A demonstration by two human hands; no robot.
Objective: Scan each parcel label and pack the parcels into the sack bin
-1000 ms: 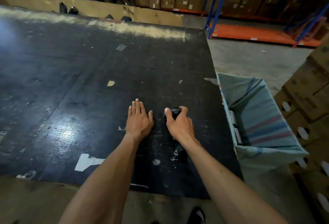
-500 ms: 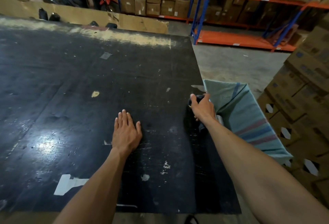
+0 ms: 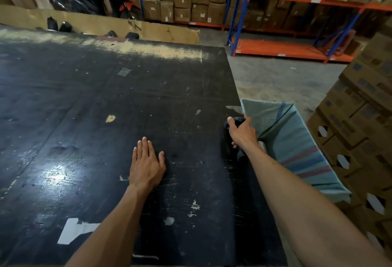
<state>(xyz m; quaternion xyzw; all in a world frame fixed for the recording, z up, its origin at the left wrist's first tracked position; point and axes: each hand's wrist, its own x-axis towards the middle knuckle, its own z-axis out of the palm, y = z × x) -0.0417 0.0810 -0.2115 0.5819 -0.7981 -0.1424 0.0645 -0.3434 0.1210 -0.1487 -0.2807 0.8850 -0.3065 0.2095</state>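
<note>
Left hand [image 3: 146, 166] flat on the scuffed black tabletop [image 3: 84, 118], fingers straight and together, right hand [image 3: 241, 132] clamped around a small black wrapped parcel [image 3: 237, 121] at the table's right edge, just beside the teal woven sack bin [image 3: 297, 139]

Your two arms are showing bare from the lower edge of the view up to the hands; no sleeve, cuff or glove is covering either forearm. Your left hand [image 3: 146, 166] is wearing no ring, watch or band at the wrist, and its fingers [image 3: 144, 146] are bare, the nails showing short and unpainted. Your right hand [image 3: 241, 132] is likewise going uncovered, with no strap or wristband showing at the wrist. Your right forearm is filling much of the lower right corner, its surface unmarked. Clothing above the elbows is lying outside the view, so it is going unrecorded.
</note>
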